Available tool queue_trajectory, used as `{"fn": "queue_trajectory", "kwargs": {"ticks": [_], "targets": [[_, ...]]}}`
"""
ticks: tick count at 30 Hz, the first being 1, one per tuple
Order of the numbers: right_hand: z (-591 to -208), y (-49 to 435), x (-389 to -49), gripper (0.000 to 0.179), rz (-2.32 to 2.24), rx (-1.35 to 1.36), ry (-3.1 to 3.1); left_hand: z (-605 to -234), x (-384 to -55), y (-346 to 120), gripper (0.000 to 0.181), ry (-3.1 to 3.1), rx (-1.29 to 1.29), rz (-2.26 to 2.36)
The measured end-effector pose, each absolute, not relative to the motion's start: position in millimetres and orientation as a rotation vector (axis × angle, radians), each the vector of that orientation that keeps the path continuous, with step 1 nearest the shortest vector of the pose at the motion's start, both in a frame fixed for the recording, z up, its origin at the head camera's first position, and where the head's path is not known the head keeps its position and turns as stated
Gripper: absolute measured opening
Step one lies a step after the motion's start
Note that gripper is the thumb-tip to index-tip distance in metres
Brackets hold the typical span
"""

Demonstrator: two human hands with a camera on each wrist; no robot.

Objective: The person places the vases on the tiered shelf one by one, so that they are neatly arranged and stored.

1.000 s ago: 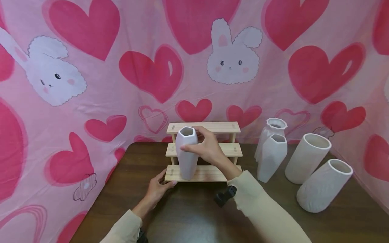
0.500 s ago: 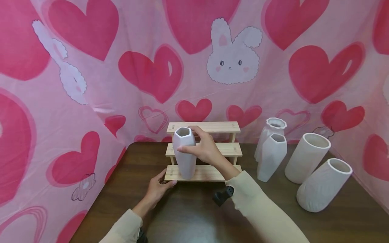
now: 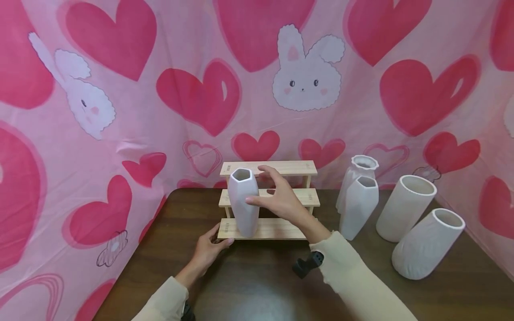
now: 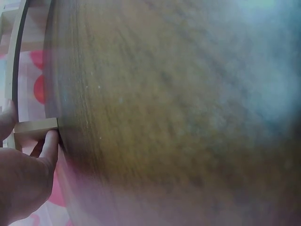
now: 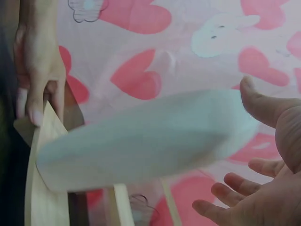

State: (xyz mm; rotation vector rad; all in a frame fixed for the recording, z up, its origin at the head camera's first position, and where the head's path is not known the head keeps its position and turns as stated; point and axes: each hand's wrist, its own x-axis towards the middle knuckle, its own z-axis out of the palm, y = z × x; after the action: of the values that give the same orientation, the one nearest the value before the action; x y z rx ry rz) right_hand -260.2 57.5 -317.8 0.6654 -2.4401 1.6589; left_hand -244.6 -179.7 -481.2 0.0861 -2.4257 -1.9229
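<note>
A white faceted vase (image 3: 243, 207) with a five-sided mouth stands upright on the left part of the lowest step of a three-tier wooden display shelf (image 3: 279, 227). Beside its upper right side is my right hand (image 3: 284, 201), thumb and fingers spread apart. In the right wrist view the fingers (image 5: 235, 183) stand off the vase (image 5: 141, 141), while the thumb tip lies right at its rim end. My left hand (image 3: 205, 253) grips the lowest step's front left corner; the left wrist view shows a finger (image 4: 50, 146) against the shelf's wooden end piece (image 4: 37, 126).
On the table's right side stand several white vases: a ruffled-rim one (image 3: 363, 162), a faceted one (image 3: 360, 209), a plain cylinder (image 3: 405, 211) and a textured cylinder (image 3: 427, 247). A pink cloth with hearts and rabbits (image 3: 257, 120) hangs behind the dark wooden table (image 3: 249, 285).
The vase has shifted slightly left on the lowest step. My right hand has then opened from it and drawn back to the right. The left hand has kept its place.
</note>
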Motion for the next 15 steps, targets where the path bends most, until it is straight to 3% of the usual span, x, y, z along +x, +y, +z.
{"fn": "queue_trajectory", "kwargs": {"ticks": [15], "targets": [[-317,137,-239,0.08,1.548,0.576,-2.404,-482,-238,-176,0.077,-2.428,0.084,-1.915]]}}
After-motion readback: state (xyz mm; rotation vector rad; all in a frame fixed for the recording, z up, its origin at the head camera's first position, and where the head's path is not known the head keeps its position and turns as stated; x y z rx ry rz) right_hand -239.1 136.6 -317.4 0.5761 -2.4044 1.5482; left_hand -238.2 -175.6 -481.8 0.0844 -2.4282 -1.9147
